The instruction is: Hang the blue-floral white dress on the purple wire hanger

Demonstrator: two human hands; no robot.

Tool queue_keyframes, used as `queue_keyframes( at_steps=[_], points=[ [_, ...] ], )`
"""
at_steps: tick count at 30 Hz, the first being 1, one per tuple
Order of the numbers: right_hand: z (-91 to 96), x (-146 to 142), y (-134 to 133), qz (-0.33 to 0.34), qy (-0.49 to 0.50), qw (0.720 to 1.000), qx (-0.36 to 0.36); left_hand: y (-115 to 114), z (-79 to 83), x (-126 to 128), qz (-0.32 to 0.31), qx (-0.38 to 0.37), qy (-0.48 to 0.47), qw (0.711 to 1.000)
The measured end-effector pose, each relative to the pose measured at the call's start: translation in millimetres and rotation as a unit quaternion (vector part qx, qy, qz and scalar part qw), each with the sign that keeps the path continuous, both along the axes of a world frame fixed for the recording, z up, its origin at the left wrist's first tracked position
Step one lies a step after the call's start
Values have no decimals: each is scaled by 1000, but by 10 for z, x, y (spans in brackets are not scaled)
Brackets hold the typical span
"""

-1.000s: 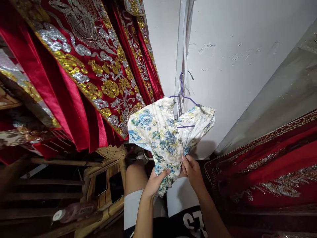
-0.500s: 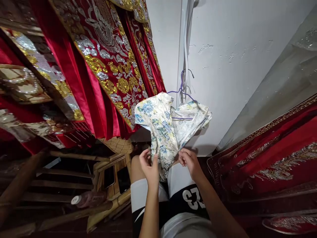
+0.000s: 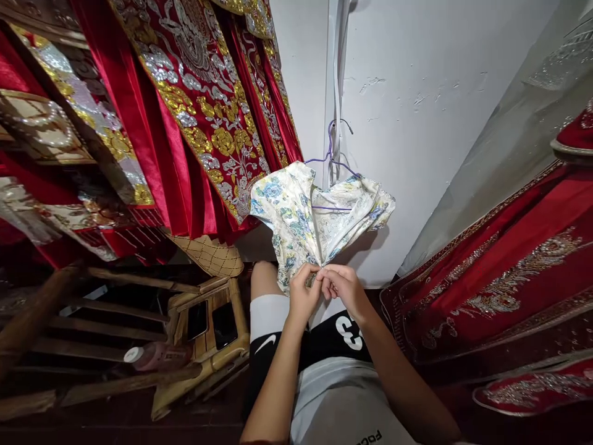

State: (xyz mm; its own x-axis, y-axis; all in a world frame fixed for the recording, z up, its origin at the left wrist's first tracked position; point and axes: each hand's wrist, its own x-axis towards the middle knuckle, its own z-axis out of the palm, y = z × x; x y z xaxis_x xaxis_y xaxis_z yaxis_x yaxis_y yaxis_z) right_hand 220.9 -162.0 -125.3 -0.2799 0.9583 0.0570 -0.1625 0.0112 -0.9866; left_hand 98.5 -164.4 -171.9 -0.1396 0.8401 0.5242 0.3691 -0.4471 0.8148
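Observation:
A white floral blouse (image 3: 291,213) with blue and yellow flowers hangs on a purple wire hanger (image 3: 330,154) against the wall. Its front falls open in a V, and the pale inner side shows. At the lower point of that V, my left hand (image 3: 303,289) pinches the front edge of the cloth. My right hand (image 3: 343,285) meets it there, its thumb and finger closed on the other front edge. The fingertips of both hands touch or nearly touch. Whatever fastening lies between them is hidden by the fingers.
On the left hang red garments (image 3: 208,117) with gold and silver sequins. Below them stands a bamboo chair (image 3: 234,309) with two dark phones (image 3: 225,326) and a pink bottle (image 3: 160,356) with a white cap. More red embroidered cloth (image 3: 509,296) hangs at the right.
My left hand has moved right and up, and my right hand left, so they now meet at the blouse's front. The two front edges have come together.

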Motion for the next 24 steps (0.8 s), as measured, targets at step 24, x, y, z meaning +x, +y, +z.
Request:
queue_keyframes(
  at_steps=[24],
  points=[
    [1092,139,1468,-73,103,986,106,378,-64,-214,-102,-72,222,967]
  ],
)
